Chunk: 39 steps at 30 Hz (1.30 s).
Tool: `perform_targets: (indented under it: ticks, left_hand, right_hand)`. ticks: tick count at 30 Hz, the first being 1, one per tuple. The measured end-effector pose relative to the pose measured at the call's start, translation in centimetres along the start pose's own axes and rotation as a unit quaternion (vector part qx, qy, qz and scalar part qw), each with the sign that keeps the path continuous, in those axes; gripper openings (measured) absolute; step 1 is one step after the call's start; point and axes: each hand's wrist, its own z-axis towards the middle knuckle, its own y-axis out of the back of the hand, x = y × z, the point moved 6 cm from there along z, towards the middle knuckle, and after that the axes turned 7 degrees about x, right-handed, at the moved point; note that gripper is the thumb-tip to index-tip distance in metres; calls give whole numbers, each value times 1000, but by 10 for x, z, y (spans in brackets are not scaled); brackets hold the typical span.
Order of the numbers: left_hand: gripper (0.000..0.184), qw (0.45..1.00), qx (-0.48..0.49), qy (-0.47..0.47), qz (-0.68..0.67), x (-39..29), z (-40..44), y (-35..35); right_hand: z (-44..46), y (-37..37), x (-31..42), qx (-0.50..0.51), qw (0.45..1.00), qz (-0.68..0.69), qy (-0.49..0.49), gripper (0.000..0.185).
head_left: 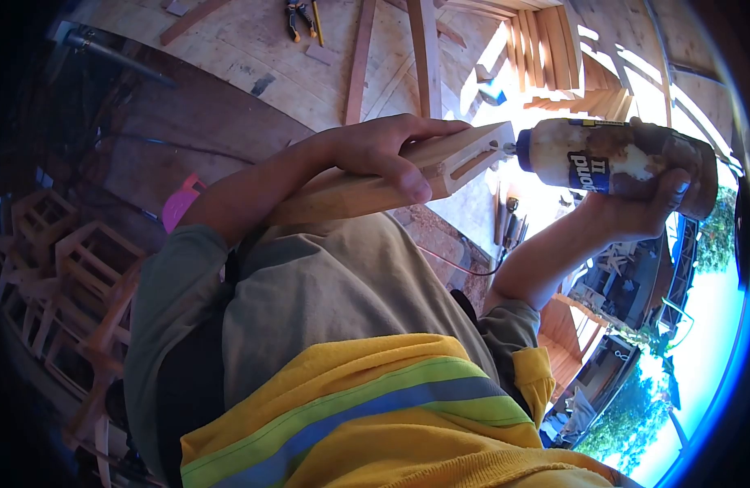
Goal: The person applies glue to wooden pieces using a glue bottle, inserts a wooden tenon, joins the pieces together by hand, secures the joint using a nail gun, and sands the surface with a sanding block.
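Note:
My left hand [379, 150] is wrapped around a pale wooden piece [334, 198] that lies slantwise in front of my chest. A slot is cut into the end of this piece, with a small dark hole near its tip. My right hand [639, 213] grips a stained glue bottle [627, 163] with a blue cap and a blue label, tipped on its side. Its nozzle [511, 149] points left and meets the slotted end of the wood; whether glue is flowing I cannot tell.
Beyond my hands is a wooden work surface [302, 81] with pliers [298, 18], a pencil and wood strips. Stacked timber [546, 49] stands at the back right. Several wooden frames [90, 252] sit at the left. Hand tools [512, 220] lie below the bottle.

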Motion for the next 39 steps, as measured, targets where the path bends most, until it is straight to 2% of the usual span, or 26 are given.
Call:
perform_targets:
  ticks: [4,7,10,13,19,23,26,28,29,30,31,32,33,34,36,38,39]
  left_hand:
    - [126,1000,-3,-6,-8,-8,1,-1]
    - [126,1000,1,-4,5,-9,1,-1]
    - [126,1000,-4,-11,-7,-12,0,-2]
    - [127,1000,-2,-5,9,-10,0,0]
    - [127,1000,-4,2,14,-10,0,3]
    - [129,1000,-6,4,1,-8,-1,5]
    - [128,1000,-18,6,-15,-6,0,9]
    - [127,1000,-21,9,-22,-10,0,10]
    - [126,999,-26,14,-38,-12,-1,14]
    - [125,998,-30,20,-55,-15,-2,17]
    - [124,998,-18,34,-58,-15,-3,18]
    - [122,997,-6,48,-62,-15,-5,19]
    - [121,996,-29,45,-73,-14,-4,24]
    - [119,994,-52,42,-83,-13,-5,29]
    - [121,991,-40,82,-101,-7,-6,33]
    - [112,989,-47,85,-115,5,-2,42]
    - [107,986,-53,88,-134,8,0,42]
  right_hand:
    - [-5,6,-5,-28,999,18,-24,38]
    - [-5,2,-7,47,998,10,-44,34]
    - [-10,-1,-8,-6,998,36,-47,32]
    - [-9,0,-10,3,998,34,-51,32]
    - [0,-15,-3,115,993,13,-20,39]
    - [-1,-18,1,133,990,7,-36,33]
    - [-1,21,-20,44,997,44,-49,29]
    - [-14,43,-36,-109,981,105,-120,34]
    - [-25,50,-43,-193,960,138,-146,36]
    - [-39,79,-71,-149,932,276,-180,37]
    - [-63,88,-88,-164,913,313,-204,36]
    - [-92,109,-117,-166,866,407,-239,34]
    - [-127,105,-123,-386,809,295,-330,34]
    - [-165,113,-142,-411,758,327,-386,34]
    - [-246,131,-186,-480,660,408,-408,37]
    - [-324,138,-213,-560,566,409,-446,37]
    - [-350,136,-221,-560,531,427,-471,38]
